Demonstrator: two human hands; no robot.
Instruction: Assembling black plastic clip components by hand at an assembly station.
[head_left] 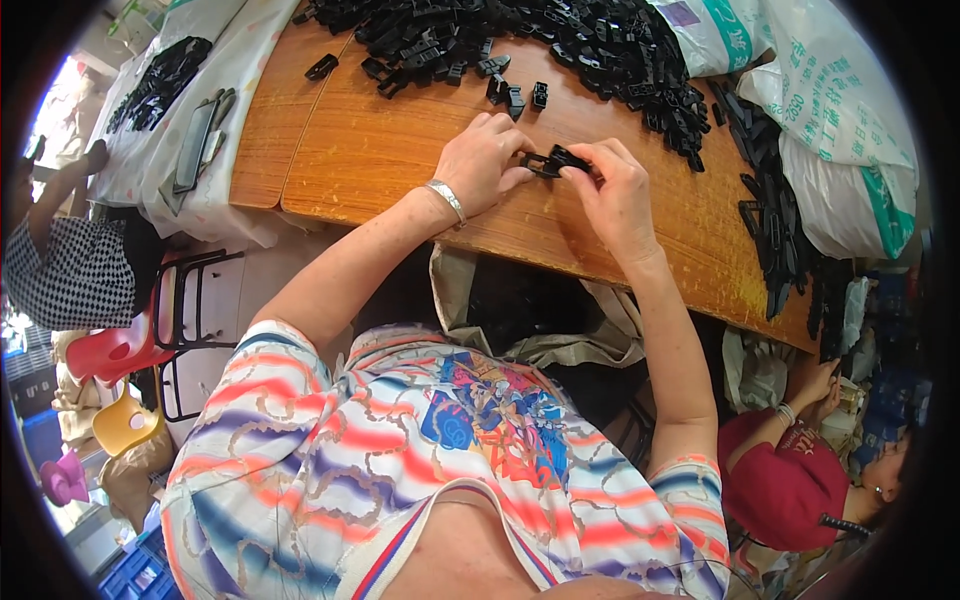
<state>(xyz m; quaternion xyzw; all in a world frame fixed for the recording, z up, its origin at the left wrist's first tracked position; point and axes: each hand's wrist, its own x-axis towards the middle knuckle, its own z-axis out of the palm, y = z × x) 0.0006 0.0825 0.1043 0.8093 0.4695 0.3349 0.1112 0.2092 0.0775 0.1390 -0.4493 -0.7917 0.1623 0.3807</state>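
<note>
Over the wooden table [400, 180], near its front edge, both my hands are closed on small black plastic parts. My left hand [478, 165] pinches a flat, frame-like black piece [537, 164] with an opening in it, by its left end. Thumb and fingers of my right hand [617, 190] grip a thicker, blocky black piece [568, 157]. The two pieces meet between my hands; whether they are joined I cannot tell. Just beyond, a few loose black clip-like parts [515, 98] lie on the wood.
A large heap of black parts [600, 50] covers the table's far side, with long black strips [770, 220] at the right. White sacks [820, 110] stand behind. An open cloth bag [455, 300] hangs below the front edge. One person [790, 480] sits right, another [75, 265] left.
</note>
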